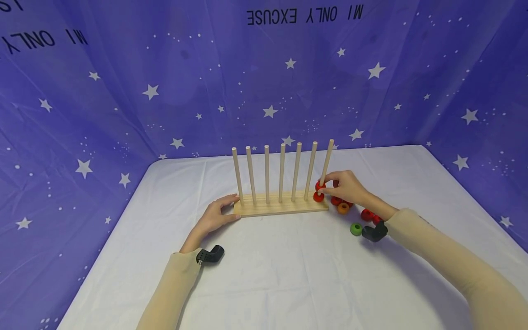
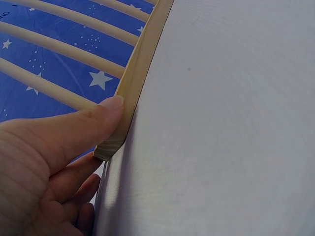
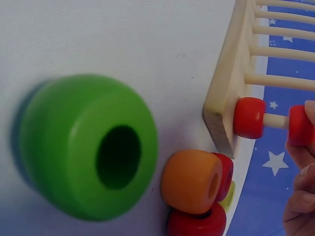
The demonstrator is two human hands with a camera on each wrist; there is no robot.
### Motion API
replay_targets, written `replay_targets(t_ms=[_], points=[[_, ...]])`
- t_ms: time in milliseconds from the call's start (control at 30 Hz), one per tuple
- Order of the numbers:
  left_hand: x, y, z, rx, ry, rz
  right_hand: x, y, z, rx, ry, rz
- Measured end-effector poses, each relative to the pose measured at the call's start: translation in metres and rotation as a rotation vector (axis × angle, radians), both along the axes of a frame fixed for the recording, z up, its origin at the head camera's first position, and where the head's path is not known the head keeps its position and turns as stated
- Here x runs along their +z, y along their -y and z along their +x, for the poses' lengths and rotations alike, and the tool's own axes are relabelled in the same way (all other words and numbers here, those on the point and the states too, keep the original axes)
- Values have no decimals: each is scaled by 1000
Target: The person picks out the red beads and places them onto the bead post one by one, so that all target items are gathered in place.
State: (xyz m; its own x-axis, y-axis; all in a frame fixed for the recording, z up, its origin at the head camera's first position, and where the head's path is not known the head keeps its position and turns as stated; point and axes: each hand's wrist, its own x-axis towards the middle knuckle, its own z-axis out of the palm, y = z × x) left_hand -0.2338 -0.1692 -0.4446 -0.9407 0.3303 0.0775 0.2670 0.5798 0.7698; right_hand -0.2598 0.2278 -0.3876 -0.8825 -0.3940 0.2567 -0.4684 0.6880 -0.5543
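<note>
A wooden rack with several upright pegs has a flat base [image 1: 280, 212]. My left hand [image 1: 216, 215] grips the left end of this base, thumb [image 2: 106, 115] on its front edge and fingers behind the end. At the other end, my right hand [image 1: 348, 185] pinches a red bead [image 3: 298, 125] that is threaded on the rightmost peg. Below it, another red bead [image 3: 249, 118] sits on the same peg down at the base; a short stretch of bare peg [image 3: 275, 121] shows between the two. The other pegs carry no beads.
Right of the rack, loose beads lie on the white cloth: a green bead [image 1: 356, 229], an orange bead [image 1: 343, 208] and several red beads [image 1: 367, 214], partly under my right forearm. A purple star-patterned curtain [image 1: 268, 82] stands behind the table.
</note>
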Motion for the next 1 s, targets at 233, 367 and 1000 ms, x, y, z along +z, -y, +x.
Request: replay_targets(t_ms=[233, 367, 1000], points=[[1, 0, 1, 3, -1, -4, -4, 0, -1, 11, 10, 15], [1, 1, 1, 4, -12, -6, -7, -1, -2, 11, 30, 18], [0, 1, 1, -6, -19, -9, -13, 0, -1, 10, 48, 45]])
